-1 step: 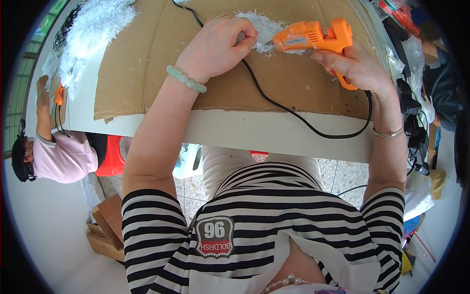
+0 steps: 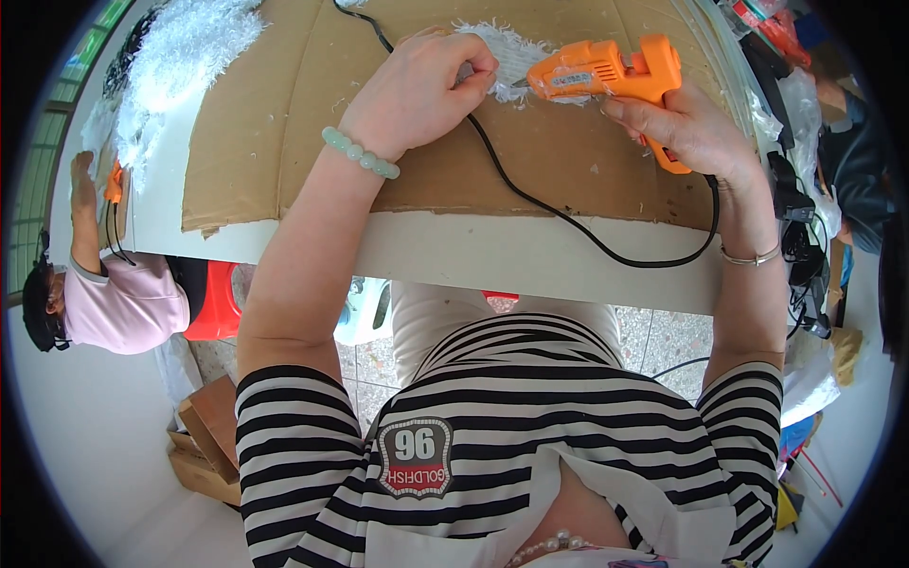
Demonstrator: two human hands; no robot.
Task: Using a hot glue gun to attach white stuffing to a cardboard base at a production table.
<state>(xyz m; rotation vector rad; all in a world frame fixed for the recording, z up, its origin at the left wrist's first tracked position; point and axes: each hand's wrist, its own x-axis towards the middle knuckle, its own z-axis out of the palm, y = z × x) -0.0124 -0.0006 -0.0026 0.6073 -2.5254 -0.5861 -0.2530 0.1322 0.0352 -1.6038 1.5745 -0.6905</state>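
Note:
My right hand (image 2: 699, 131) is wrapped round the handle of an orange glue gun (image 2: 578, 74), its nozzle pointing left. The nozzle tip is close to the fingertips of my left hand (image 2: 417, 90), over a piece of white fluffy fabric (image 2: 511, 55). Thumb and forefinger of that left hand are pinched together; a bit of something greyish shows between them, too small to name. Part of the fabric is hidden behind the gun and my fingers. From the gun's handle a black cord (image 2: 559, 214) loops left and passes under my left hand.
A brown cardboard sheet (image 2: 256, 142) covers much of the white table (image 2: 454, 248). White shaggy material (image 2: 180, 66) is heaped at the far left. Another person (image 2: 128, 301) sits at left near a second orange glue gun (image 2: 115, 182). Cables and plastic bags crowd the right side.

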